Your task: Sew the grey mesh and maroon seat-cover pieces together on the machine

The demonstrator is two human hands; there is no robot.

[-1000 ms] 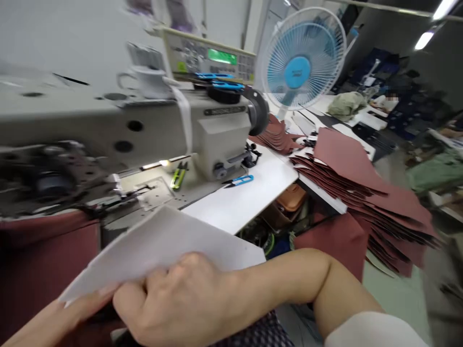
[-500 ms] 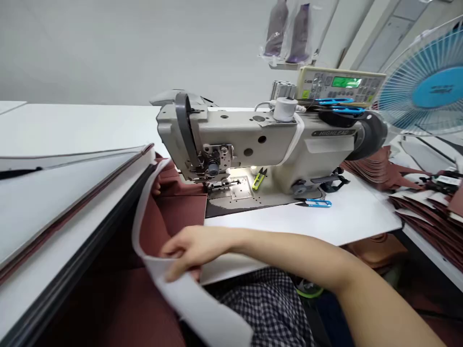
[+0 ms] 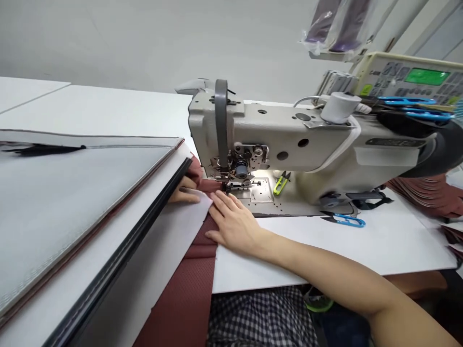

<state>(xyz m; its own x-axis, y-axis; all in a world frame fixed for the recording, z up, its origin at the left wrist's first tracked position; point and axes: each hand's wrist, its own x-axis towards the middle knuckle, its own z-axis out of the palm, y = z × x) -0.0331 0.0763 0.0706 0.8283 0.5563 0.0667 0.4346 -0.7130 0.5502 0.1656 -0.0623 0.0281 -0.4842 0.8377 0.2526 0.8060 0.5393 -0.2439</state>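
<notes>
Sheet (image 3: 173, 235) of white backing over maroon fabric (image 3: 188, 299) logged at sewing machine (image 3: 289, 144) needle on surface (image 3: 361, 243), pressed flat under released right hand (image 3: 235, 224) fingers; left hand (image 3: 183, 192) grip not discernible.

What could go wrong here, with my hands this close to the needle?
The right hand lies flat just before the presser foot; a stitch started now might catch a finger. The white piece lies over the maroon fabric; the layers may slip apart. The left hand is half hidden behind the stack, so it is hard to watch.
</notes>
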